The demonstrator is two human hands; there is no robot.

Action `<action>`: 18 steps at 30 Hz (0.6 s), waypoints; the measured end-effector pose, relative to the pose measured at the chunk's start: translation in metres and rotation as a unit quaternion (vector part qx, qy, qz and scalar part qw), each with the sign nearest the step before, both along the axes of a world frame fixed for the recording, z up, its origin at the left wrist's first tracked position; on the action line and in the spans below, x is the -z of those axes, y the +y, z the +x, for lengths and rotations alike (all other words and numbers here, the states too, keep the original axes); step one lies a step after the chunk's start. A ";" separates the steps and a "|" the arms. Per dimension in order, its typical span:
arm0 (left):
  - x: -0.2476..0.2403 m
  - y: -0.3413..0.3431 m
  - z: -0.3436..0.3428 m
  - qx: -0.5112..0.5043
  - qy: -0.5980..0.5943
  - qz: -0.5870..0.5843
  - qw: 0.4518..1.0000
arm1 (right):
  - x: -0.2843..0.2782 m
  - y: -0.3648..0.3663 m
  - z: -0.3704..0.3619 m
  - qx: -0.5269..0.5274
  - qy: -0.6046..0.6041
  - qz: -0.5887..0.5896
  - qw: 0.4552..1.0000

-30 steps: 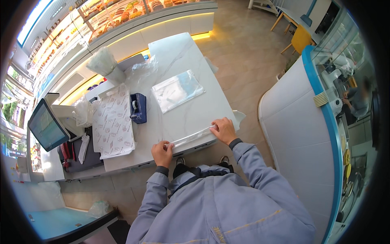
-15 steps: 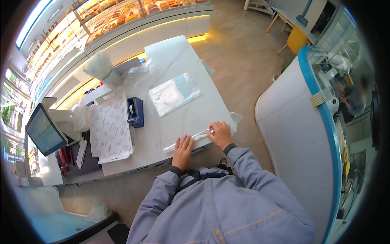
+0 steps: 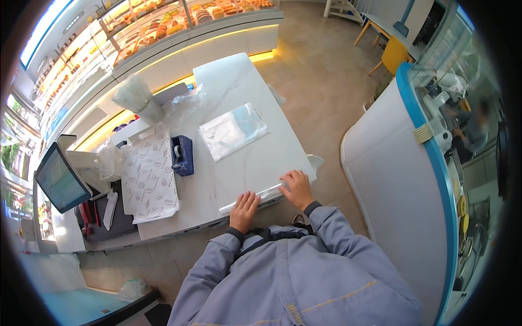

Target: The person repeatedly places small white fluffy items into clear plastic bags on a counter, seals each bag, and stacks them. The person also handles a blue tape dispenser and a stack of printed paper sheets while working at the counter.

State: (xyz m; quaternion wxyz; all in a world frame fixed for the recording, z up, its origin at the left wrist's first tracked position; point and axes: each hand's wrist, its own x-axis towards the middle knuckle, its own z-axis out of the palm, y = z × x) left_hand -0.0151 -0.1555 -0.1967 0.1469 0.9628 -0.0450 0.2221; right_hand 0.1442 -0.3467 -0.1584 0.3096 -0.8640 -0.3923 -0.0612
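Along the near edge of the white marbled counter (image 3: pixel 228 179) lies a narrow strip of clear plastic film (image 3: pixel 266 194), folded or rolled flat. My left hand (image 3: pixel 244 212) rests palm down on its left part, fingers stretched out side by side. At the strip's right end is my right hand (image 3: pixel 297 190), its thumb touching the film and its fingers spread loosely over the counter. Neither hand is wrapped around anything. Farther in on the counter lies a flat stack of clear plastic bags (image 3: pixel 234 132), partly white and pale blue.
Left of the bags stands a dark blue tape dispenser (image 3: pixel 182 155) beside printed paper sheets (image 3: pixel 148 176). A touchscreen till (image 3: pixel 62 176) sits at the counter's left end. A lit bakery display case (image 3: pixel 174 27) is beyond. To the right curves a white, blue-topped partition (image 3: pixel 391 163); a person (image 3: pixel 476 127) is behind its glass.
The view has shifted slightly, so the counter and hands appear a little lower. My right fingers lie a bit looser at the strip's end; my left hand remains on the film.
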 end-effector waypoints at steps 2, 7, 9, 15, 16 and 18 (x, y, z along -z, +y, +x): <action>-0.008 0.000 -0.001 0.010 0.009 0.005 1.000 | -0.015 0.004 -0.012 -0.028 -0.021 0.014 0.999; -0.030 -0.003 -0.007 0.006 0.020 -0.068 0.997 | -0.042 0.026 -0.040 -0.186 -0.069 -0.014 0.980; -0.038 -0.007 -0.010 -0.005 0.072 -0.103 0.992 | -0.031 0.029 -0.045 -0.196 -0.057 -0.046 0.978; -0.072 -0.012 -0.016 -0.009 0.118 -0.200 0.973 | -0.046 0.024 -0.051 -0.238 -0.066 -0.049 0.968; -0.075 -0.013 -0.019 0.001 0.136 -0.202 0.970 | -0.052 0.022 -0.057 -0.229 -0.065 -0.049 0.970; -0.090 -0.021 -0.020 -0.026 0.188 -0.230 0.954 | -0.065 0.017 -0.061 -0.228 -0.073 -0.089 0.967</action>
